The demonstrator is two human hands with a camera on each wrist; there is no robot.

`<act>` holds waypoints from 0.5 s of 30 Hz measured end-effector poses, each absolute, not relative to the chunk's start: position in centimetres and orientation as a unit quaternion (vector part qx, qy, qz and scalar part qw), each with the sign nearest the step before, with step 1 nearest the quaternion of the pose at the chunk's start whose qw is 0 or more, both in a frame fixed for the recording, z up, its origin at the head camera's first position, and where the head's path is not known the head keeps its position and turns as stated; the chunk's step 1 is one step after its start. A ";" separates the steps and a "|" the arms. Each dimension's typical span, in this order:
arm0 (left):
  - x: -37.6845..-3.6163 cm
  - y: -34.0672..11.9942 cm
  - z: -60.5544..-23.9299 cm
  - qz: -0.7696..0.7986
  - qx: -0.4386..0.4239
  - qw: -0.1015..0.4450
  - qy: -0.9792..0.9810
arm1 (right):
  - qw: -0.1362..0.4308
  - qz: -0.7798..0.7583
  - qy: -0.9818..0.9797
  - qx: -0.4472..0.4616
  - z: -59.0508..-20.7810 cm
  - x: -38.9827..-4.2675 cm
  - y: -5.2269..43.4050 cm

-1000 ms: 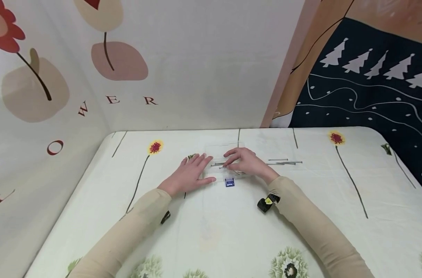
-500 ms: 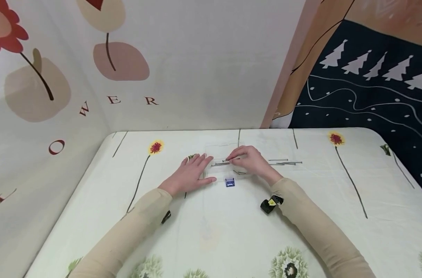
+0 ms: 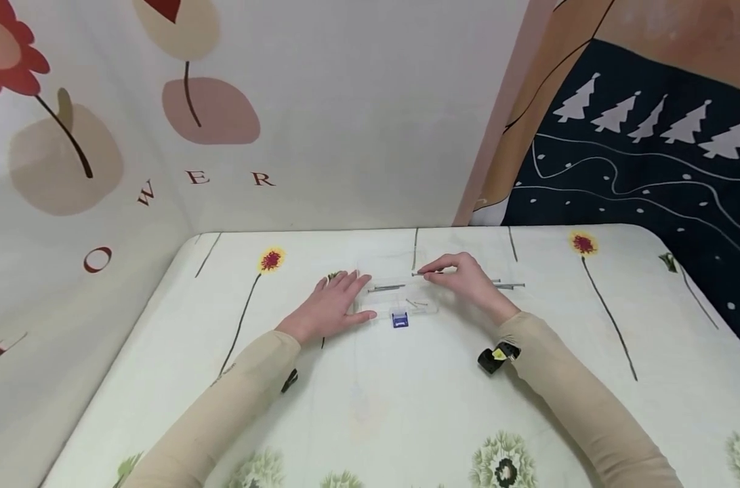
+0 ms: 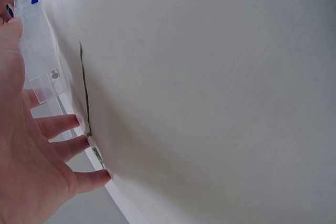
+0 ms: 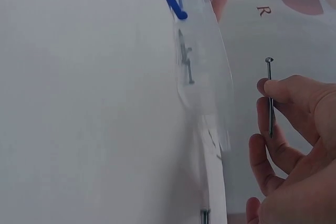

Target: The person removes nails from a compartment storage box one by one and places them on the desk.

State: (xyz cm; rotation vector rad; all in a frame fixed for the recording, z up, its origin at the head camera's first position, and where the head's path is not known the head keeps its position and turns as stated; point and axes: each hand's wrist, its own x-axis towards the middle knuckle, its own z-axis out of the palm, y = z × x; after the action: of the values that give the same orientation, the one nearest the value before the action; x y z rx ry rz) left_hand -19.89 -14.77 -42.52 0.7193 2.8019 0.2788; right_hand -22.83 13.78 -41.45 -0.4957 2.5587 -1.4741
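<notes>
My right hand [image 3: 467, 281] pinches a single nail [image 5: 270, 72] between thumb and fingertips, its flat head up in the right wrist view. In the head view, this hand hovers just right of a clear plastic box [image 4: 39, 40] with a blue latch [image 3: 400, 319] at its front. My left hand [image 3: 330, 306] lies with fingers spread at the box's left side. Long nails [image 3: 386, 288] lie side by side inside the box. Smaller nails [image 3: 416, 303] rest in its front part.
More long nails [image 3: 510, 286] lie on the flower-print tablecloth [image 3: 370, 407] to the right, partly hidden by my right hand. The table's back edge meets a white printed curtain [image 3: 370, 122]. A dark tree-print cloth [image 3: 644, 163] hangs at the far right.
My right hand has picked a nail out of the box and carried it up and to the right. The left hand has stayed in place.
</notes>
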 end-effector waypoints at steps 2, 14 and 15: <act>-19.9 -14.9 -42.5 0.099 0.245 0.118 0.957 | 0.073 -0.485 0.857 -0.158 -41.4 -22.8 14.4; -20.1 -15.0 -42.7 0.093 0.250 0.117 0.957 | 0.069 -0.452 0.880 -0.130 -41.3 -22.6 18.2; -20.1 -15.0 -42.7 0.091 0.250 0.118 0.957 | 0.067 -0.449 0.881 -0.131 -41.3 -22.6 18.6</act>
State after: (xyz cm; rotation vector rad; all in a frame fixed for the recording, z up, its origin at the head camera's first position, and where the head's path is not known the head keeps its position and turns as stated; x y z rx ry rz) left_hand -20.14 -14.98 -42.74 0.7303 2.7998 0.2667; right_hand -22.61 18.55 -41.33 -0.3961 2.6557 -1.3529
